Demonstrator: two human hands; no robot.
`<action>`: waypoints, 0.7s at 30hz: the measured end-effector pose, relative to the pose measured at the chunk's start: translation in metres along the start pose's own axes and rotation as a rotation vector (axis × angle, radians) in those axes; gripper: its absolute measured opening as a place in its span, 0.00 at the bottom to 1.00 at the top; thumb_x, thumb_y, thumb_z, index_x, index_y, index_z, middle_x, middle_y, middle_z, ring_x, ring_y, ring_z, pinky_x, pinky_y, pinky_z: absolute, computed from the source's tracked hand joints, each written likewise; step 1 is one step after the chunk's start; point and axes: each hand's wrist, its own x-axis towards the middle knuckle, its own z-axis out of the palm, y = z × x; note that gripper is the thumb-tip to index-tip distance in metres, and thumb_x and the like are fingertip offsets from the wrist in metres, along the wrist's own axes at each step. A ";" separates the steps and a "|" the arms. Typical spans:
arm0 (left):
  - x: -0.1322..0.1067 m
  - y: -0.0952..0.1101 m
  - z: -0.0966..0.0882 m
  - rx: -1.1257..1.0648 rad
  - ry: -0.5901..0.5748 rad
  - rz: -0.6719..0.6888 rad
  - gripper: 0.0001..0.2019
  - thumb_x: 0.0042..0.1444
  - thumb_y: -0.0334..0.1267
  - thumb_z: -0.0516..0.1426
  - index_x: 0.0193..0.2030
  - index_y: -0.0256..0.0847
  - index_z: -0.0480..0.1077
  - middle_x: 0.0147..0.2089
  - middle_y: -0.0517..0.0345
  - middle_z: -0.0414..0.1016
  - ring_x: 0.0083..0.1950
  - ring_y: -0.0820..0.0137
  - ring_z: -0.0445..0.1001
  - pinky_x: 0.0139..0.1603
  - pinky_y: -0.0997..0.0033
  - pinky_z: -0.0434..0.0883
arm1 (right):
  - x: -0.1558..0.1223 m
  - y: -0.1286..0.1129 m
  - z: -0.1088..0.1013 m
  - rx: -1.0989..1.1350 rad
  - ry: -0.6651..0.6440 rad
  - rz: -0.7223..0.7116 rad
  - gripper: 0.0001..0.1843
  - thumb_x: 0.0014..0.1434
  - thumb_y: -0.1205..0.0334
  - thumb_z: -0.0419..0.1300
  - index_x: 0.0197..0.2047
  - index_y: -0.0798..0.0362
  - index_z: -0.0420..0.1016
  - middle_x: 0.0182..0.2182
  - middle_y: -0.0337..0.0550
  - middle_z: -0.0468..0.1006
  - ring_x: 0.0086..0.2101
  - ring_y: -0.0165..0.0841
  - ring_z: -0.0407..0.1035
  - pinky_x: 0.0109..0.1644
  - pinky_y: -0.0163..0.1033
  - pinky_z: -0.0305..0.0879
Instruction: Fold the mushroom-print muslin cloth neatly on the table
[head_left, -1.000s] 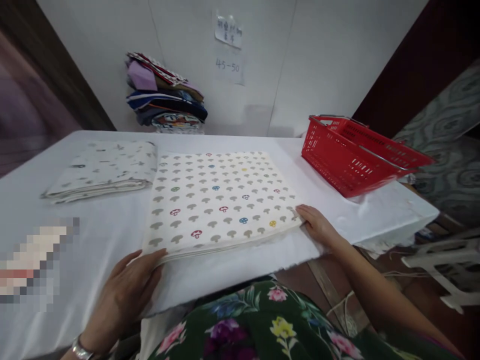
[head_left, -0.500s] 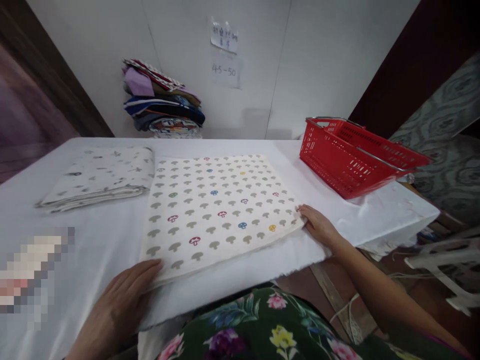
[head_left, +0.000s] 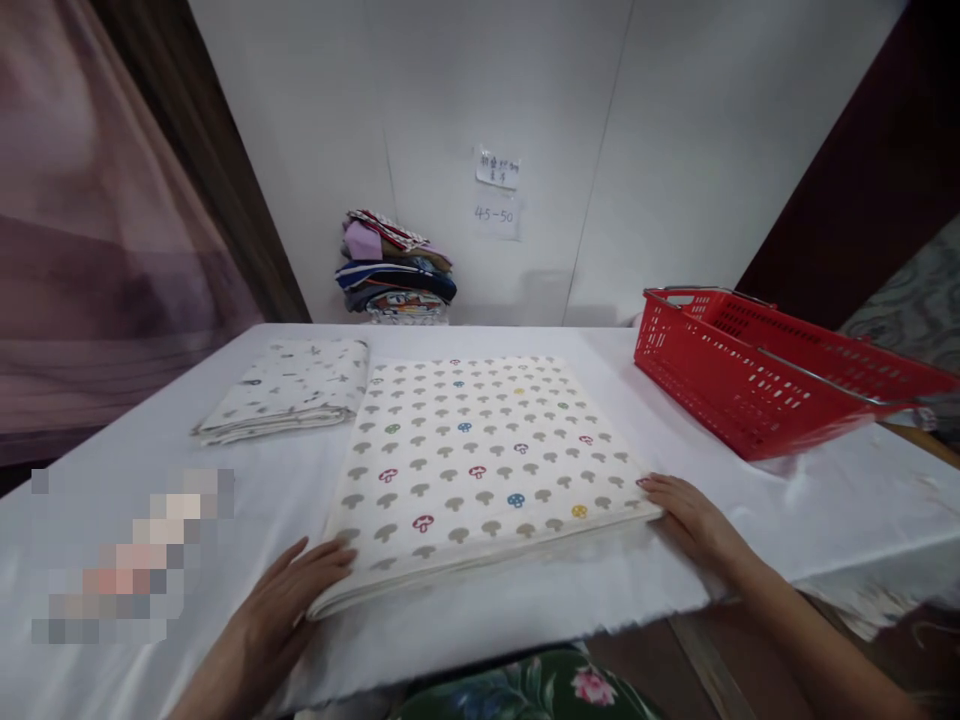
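Observation:
A folded cream cloth printed with small mushrooms (head_left: 480,460) lies flat on the white table (head_left: 750,490) in front of me. My left hand (head_left: 289,600) rests open, fingers stretched out, against the cloth's near left corner. At the near right corner my right hand (head_left: 686,515) lies flat and open, fingertips touching the cloth's edge. Neither hand has lifted anything.
A second folded white patterned cloth (head_left: 289,390) lies to the left of the mushroom one. A red plastic basket (head_left: 765,365) stands at the right of the table. A stack of folded coloured fabrics (head_left: 394,265) sits against the back wall. A blurred patch covers the near left.
My view has tipped upward and pulled back, so the table sits lower in frame. Both hands stay at the cloth's near corners.

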 end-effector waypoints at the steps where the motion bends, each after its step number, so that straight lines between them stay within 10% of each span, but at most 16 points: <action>1: 0.001 0.002 -0.003 -0.003 -0.002 0.001 0.15 0.56 0.36 0.48 0.50 0.48 0.65 0.51 0.58 0.74 0.57 0.67 0.67 0.63 0.58 0.58 | -0.002 -0.001 -0.003 0.004 -0.006 0.002 0.17 0.58 0.68 0.51 0.51 0.49 0.68 0.50 0.47 0.73 0.54 0.37 0.62 0.55 0.50 0.63; 21: -0.019 -0.008 -0.016 0.013 -0.199 0.077 0.24 0.49 0.31 0.54 0.54 0.52 0.67 0.59 0.58 0.66 0.59 0.65 0.66 0.55 0.65 0.69 | -0.014 -0.006 -0.004 0.084 -0.140 0.138 0.20 0.56 0.67 0.51 0.50 0.50 0.72 0.54 0.46 0.70 0.58 0.41 0.57 0.56 0.53 0.63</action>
